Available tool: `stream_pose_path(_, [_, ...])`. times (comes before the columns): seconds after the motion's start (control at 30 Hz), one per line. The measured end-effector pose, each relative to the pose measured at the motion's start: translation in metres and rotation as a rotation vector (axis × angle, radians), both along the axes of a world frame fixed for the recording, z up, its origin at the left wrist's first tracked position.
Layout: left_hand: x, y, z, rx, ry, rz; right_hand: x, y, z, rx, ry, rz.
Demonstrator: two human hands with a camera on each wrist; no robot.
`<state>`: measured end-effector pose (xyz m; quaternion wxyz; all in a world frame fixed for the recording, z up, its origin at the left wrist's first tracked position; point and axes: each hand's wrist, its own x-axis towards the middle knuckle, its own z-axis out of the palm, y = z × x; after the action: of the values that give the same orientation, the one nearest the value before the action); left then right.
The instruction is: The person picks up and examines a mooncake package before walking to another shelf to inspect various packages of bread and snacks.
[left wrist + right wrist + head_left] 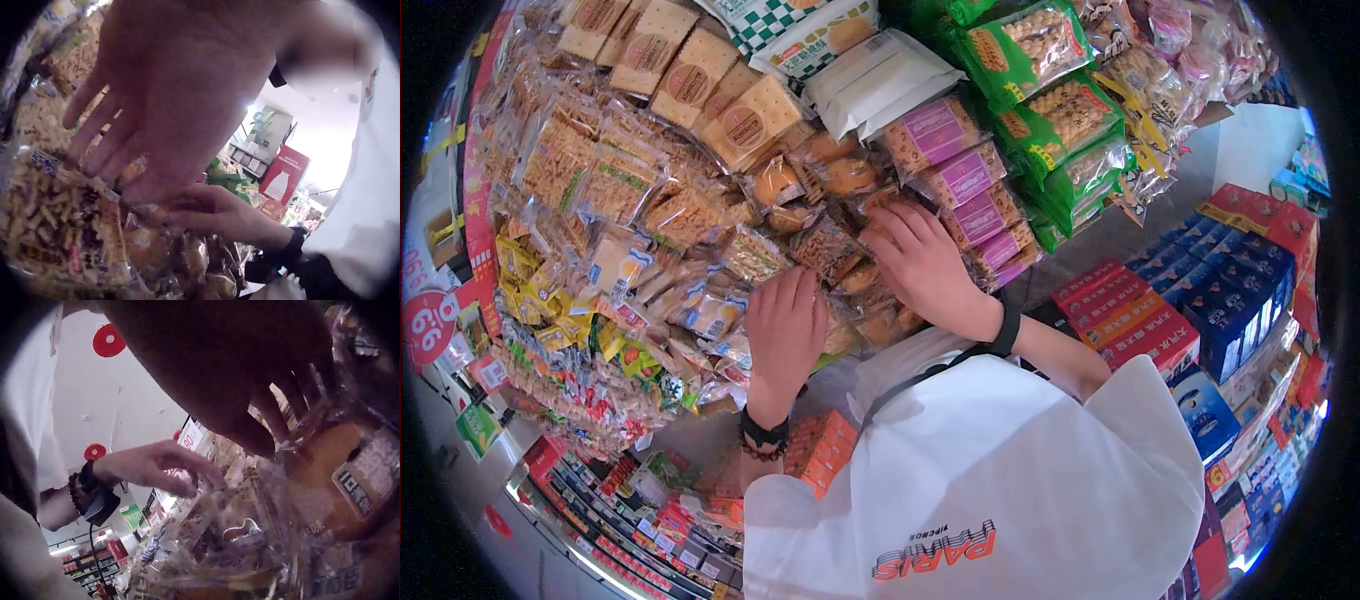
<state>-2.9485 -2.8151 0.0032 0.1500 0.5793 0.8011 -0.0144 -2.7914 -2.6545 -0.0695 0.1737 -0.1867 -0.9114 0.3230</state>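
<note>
My left hand (785,325) lies over wrapped snacks at the front of a heaped display, its fingers extended and slightly spread. By its fingertips in the left wrist view is a clear packet of brown crunchy snack sticks (50,219). To the right, my right hand (920,262) reaches into the same heap, fingers long and a little bent, fingertips among the packets. Close to these fingers in the right wrist view sits a round golden bun in clear wrap (331,462) with a printed label. More wrapped buns (850,175) lie just beyond the hands.
Large cracker packs (750,120) lie at the back, with purple-labelled packs (975,180) and green bags (1050,110) to the right. Yellow packets (530,270) fill the left side. Red boxes (1130,320) and blue boxes (1230,300) are stacked at the right.
</note>
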Motion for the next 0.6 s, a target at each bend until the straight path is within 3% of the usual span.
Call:
stream_pose_path(0.13, [0.005,-0.029,-0.006,-0.104,0.104,0.076,0.003,-0.001,-0.003,-0.006,-0.015,0.025])
stream_pose_path(0.23, [-0.004,-0.031,-0.002,-0.155,0.029,0.128,0.003,-0.002,-0.001,0.047,-0.012,0.033])
stream_pose_path(0.43, [-0.014,-0.029,0.025,0.156,-0.101,0.183,0.004,-0.006,-0.004,0.099,0.002,0.056])
stream_pose_path(0.6, [-0.020,0.004,0.031,0.304,-0.059,0.074,0.008,-0.008,-0.005,0.132,0.012,0.077])
